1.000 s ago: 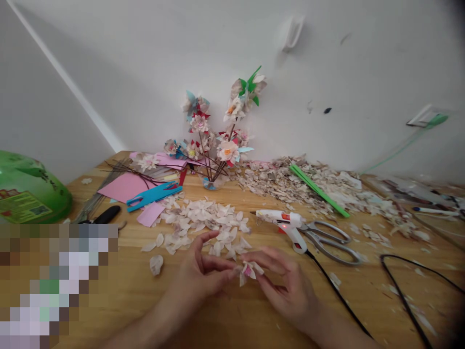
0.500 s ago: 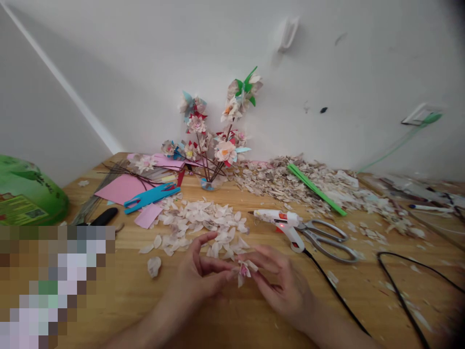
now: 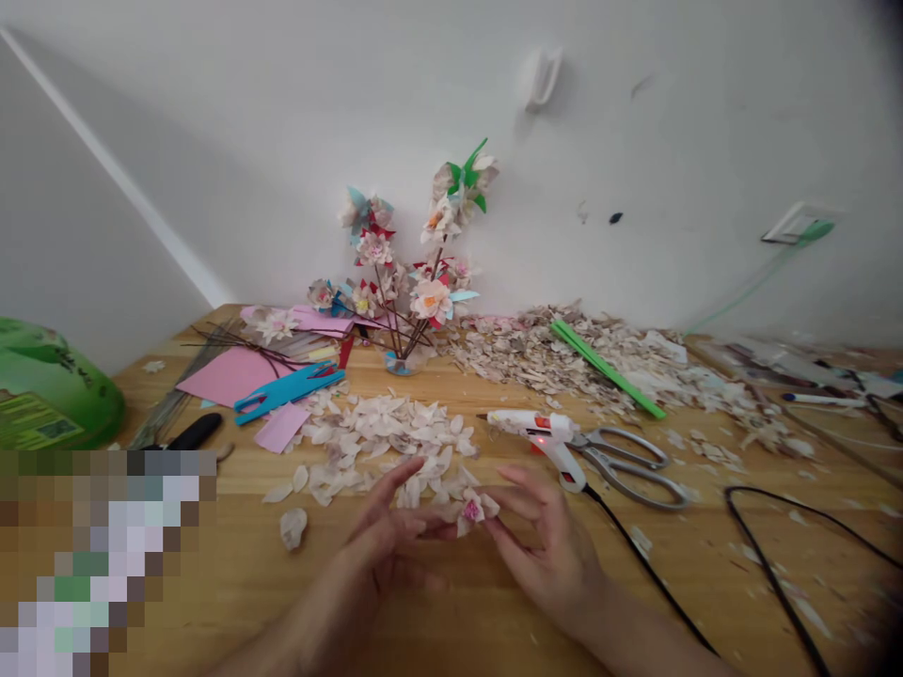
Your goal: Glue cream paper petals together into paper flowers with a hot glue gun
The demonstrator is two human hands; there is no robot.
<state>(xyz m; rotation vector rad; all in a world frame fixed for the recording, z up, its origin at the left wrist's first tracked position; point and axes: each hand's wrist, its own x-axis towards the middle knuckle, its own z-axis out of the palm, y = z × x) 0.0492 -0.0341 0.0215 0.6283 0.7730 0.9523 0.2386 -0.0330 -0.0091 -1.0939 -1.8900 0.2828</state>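
Observation:
Both my hands meet over the wooden table (image 3: 232, 583) on a small paper flower (image 3: 471, 509) with pale petals and a pink centre. My left hand (image 3: 388, 545) pinches its left side, index finger raised. My right hand (image 3: 546, 545) grips its right side with thumb and fingers. A heap of loose pale petals (image 3: 381, 437) lies just beyond my fingers. One stray petal (image 3: 292, 527) lies to the left of my left hand.
A white glue gun (image 3: 546, 437) with a red light and silver scissors (image 3: 627, 465) lie right of the petals, black cables (image 3: 768, 564) trailing off. A vase of paper flowers (image 3: 413, 273), pink paper (image 3: 226, 374), a blue cutout (image 3: 286, 390), green strips (image 3: 607, 369) and paper scraps (image 3: 536, 348) sit behind. A green container (image 3: 49, 390) stands left.
My hands have shifted slightly up and away with the flower, which has turned so its pink centre faces up more. The view has drifted a little.

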